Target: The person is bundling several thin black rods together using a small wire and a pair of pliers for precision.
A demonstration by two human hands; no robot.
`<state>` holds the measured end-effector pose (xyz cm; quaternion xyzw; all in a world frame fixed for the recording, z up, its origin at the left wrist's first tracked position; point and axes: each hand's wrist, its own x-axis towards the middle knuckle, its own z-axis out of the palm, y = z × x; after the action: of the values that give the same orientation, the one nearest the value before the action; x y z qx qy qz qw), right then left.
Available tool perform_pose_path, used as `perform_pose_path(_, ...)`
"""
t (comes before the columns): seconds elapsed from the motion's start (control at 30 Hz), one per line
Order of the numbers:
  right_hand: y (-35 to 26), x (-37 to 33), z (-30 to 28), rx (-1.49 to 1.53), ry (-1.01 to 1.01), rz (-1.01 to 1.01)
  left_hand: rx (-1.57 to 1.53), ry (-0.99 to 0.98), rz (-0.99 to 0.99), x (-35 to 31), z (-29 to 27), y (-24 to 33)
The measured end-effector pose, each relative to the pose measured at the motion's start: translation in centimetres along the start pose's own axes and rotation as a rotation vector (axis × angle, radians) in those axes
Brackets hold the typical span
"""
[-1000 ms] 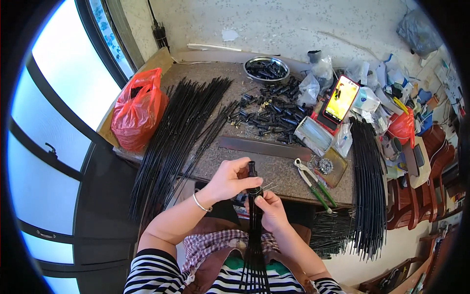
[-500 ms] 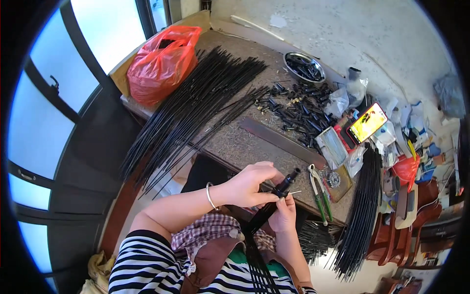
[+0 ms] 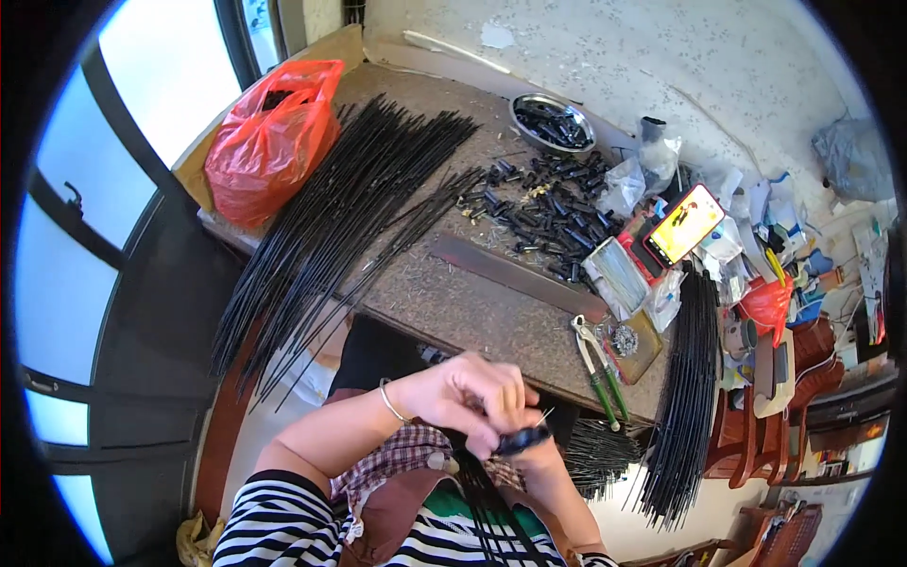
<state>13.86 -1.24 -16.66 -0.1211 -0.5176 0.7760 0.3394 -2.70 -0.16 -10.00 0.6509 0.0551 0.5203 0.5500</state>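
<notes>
In front of my body, close to the table's near edge, is a short black cylindrical fitting (image 3: 522, 439), blurred by motion. Several thin black rods (image 3: 484, 496) hang below it toward my lap. My left hand (image 3: 477, 397), a bangle at its wrist, curls over the fitting with the thumb against its end. Beneath and to the right, my right hand (image 3: 540, 459) closes around the fitting's other side; most of its fingers are hidden. A thin metal pin (image 3: 544, 416) sticks up beside the fitting, and which fingers touch it is unclear.
On the table lie a large spread of black rods (image 3: 350, 208), loose black fittings (image 3: 567, 222), a metal bowl (image 3: 553, 123), a flat bar (image 3: 510, 274) and green-handled pincers (image 3: 600, 373). A red bag (image 3: 269, 142) stands left. A phone (image 3: 685, 224) leans right, above another rod bundle (image 3: 682, 397).
The fitting has tipped from upright to nearly level and moved lower, nearer my body. My left hand has shifted left and down with it. The whole view has shifted slightly.
</notes>
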Motion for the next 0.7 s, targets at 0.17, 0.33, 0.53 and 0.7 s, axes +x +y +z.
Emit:
perform_pose_path(0.17,-3.2,0.8,3.9,0.374,0.151,0.151,-0.321,-0.042,-0.034,-0.6,-0.5,-2.0)
perform_pose_path(0.33,-1.4,0.5,2.3,0.29,0.037,0.2,-0.393,-0.207,-0.002,0.3,-0.4,-2.3)
perform_pose_path(0.53,-1.2,1.5,2.0,0.276,0.185,-0.007,-0.173,0.119,-0.213,0.5,-0.4,-1.0)
perform_pose_path(0.7,-0.1,1.0,2.1,0.183,-0.11,0.051,-0.518,-0.17,-0.089,-0.8,-0.5,-2.5)
